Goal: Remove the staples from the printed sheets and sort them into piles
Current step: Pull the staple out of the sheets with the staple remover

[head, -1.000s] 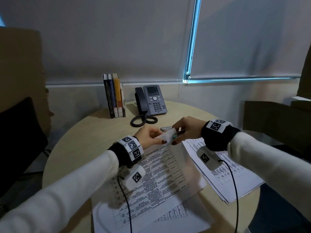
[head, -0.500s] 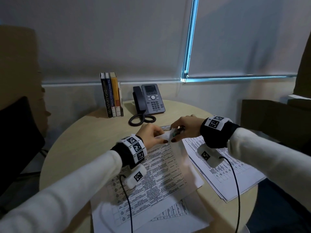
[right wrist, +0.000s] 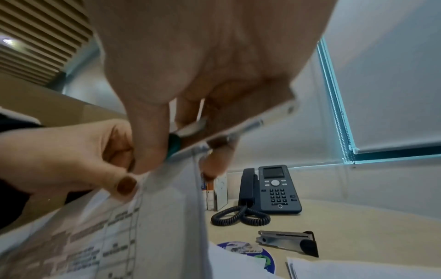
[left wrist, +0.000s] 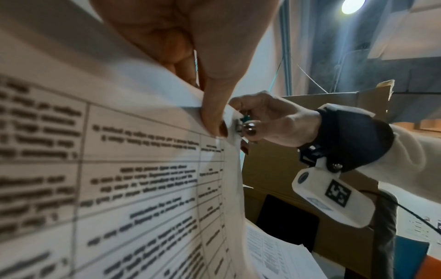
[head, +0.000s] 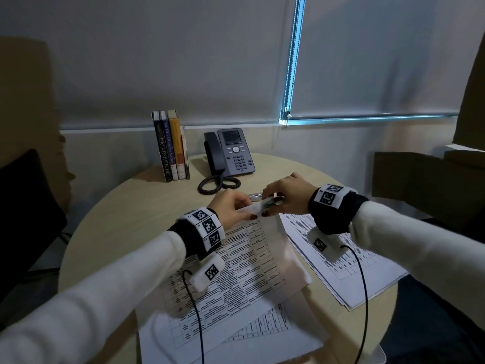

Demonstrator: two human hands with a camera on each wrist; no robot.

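Hands: left hand pinches printed sheets, right hand grips staple remover; book reads "DATA DRIVEN".

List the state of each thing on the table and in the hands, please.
Left hand: pinches the stapled sheets' corner.
Stapled sheets: corner lifted.
Right hand: grips the staple remover.
Staple remover: at that corner.
Sheet pile: flat.
Desk phone: handset cradled.
Books: upright.
Stapler: lying closed.

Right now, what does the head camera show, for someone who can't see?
Both hands pinch a sheet corner: left hand holds it, right hand works a small tool. More sheets, a phone and books sit on the table.
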